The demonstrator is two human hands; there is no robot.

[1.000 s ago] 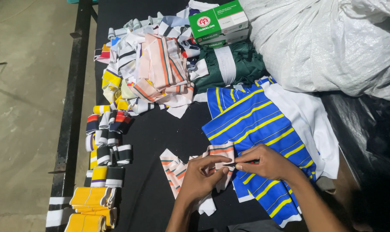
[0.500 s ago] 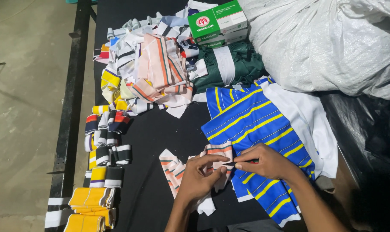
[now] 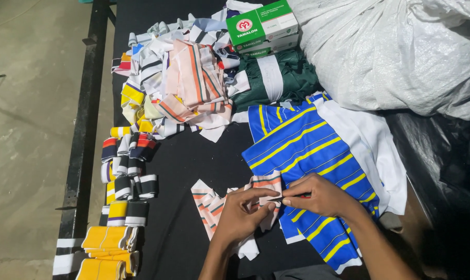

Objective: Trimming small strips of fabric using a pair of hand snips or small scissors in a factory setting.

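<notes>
Both hands are pinching one small peach-and-white striped knit strip (image 3: 266, 189) at the near middle of the black table (image 3: 193, 166): the left hand (image 3: 241, 213) is gripping its lower edge, while the right hand (image 3: 320, 196) is closing thumb and forefinger on the top, seemingly with a small red-handled tool that is too hidden to name. It lies against the blue yellow-striped fabric (image 3: 302, 150). Keeping the strip taut between the pinches seems wise. Against the earlier head view, the hands have barely shifted

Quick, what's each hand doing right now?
Left hand: pinching the peach striped fabric piece.
Right hand: pinching the same piece, with a small red-tipped thing, unclear.
</notes>
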